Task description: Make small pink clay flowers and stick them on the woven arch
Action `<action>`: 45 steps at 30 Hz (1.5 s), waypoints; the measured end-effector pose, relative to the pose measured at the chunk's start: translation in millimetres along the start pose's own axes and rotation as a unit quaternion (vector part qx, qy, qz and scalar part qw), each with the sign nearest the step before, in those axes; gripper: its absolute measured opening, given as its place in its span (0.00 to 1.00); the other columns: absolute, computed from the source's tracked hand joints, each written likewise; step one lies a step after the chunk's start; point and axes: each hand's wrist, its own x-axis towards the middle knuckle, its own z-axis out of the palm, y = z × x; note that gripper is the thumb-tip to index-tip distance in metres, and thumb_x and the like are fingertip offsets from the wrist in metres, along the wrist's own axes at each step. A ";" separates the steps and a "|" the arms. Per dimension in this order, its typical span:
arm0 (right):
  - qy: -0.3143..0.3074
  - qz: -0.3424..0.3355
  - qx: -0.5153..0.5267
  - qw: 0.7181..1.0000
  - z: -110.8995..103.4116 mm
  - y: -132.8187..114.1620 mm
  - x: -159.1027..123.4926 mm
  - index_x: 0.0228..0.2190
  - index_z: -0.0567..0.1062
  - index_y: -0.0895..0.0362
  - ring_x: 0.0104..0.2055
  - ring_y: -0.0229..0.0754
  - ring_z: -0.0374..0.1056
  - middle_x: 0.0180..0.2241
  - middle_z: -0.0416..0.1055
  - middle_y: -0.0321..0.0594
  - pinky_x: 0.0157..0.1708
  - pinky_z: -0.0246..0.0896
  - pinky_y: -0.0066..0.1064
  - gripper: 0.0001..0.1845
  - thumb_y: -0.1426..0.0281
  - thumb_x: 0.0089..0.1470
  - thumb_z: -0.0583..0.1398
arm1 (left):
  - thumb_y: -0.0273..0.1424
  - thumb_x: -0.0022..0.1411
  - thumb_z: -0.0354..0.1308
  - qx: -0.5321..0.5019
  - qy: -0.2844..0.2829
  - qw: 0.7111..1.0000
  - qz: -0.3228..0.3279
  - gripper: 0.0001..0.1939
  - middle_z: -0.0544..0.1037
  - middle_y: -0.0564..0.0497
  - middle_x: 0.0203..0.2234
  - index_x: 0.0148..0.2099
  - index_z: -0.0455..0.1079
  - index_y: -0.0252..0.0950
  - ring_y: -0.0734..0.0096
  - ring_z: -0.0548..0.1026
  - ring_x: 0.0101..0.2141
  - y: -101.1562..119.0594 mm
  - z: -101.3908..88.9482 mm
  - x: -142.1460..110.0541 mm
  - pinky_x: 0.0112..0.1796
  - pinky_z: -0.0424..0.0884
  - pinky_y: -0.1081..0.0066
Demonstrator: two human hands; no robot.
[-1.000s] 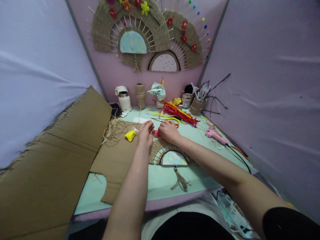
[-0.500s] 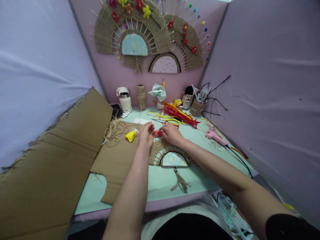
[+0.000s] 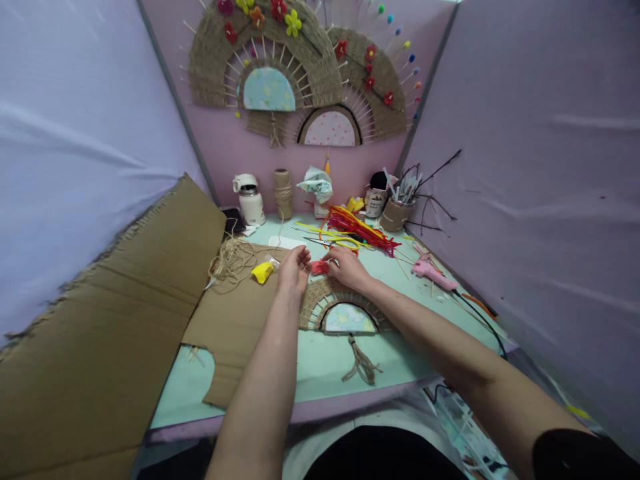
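Note:
My left hand is raised over the far edge of the cardboard, its fingers curled inward; whatever lies between them is hidden. To its right a small soft red piece sits between the two hands. The bent fingers of my right hand close on its right side. Just nearer to me lies a half-round fan of woven twine with sticks, a pale blue patterned centre and a twine tassel. A yellow piece lies left of my left hand.
Scissors and red and yellow pipe cleaners lie beyond my hands. A pink glue gun with a cord is at right. Cardboard and loose twine lie left. A bottle, twine spool and stick pot stand behind.
My right hand and the red piece have shifted slightly to the right. My left hand has barely moved. The fan stays in place.

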 end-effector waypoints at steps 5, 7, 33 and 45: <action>-0.022 0.037 -0.021 0.999 1.7 0.7 -0.8 0.32 0.76 0.58 0.45 0.44 0.63 0.38 0.72 0.43 0.50 0.55 0.35 0.10 0.77 0.52 0.54 | 0.26 0.51 0.60 -0.005 0.008 1.000 -0.008 0.03 0.72 0.54 0.21 0.31 0.70 0.33 0.83 0.69 0.22 0.3 1.1 -1.1 0.23 0.60 0.80; -0.038 0.059 -0.043 0.997 2.7 1.0 -0.8 0.33 0.75 0.58 0.47 0.46 0.62 0.40 0.71 0.45 0.50 0.55 0.36 0.08 0.75 0.52 0.56 | 0.26 0.51 0.60 -0.005 0.008 1.000 -0.013 0.02 0.72 0.54 0.21 0.31 0.70 0.33 0.83 0.69 0.21 0.4 1.9 -1.9 0.23 0.59 0.80; -0.071 0.022 -0.130 0.989 -18.1 -14.2 -16.2 0.43 0.74 0.60 0.50 0.49 0.65 0.46 0.72 0.50 0.49 0.60 0.37 0.13 0.74 0.57 0.54 | 0.24 0.52 0.58 -0.004 0.004 1.000 -0.016 0.01 0.71 0.54 0.21 0.30 0.69 0.32 0.82 0.69 0.22 -0.4 3.8 -5.5 0.23 0.60 0.81; 0.041 0.043 0.032 0.998 -24.9 -15.3 -16.0 0.39 0.76 0.58 0.42 0.43 0.70 0.41 0.76 0.43 0.45 0.63 0.34 0.14 0.76 0.53 0.54 | 0.13 0.35 0.47 -0.020 -0.042 0.998 -0.048 0.14 0.67 0.52 0.19 0.25 0.65 0.32 0.82 0.64 0.20 -3.8 7.4 -6.4 0.20 0.57 0.82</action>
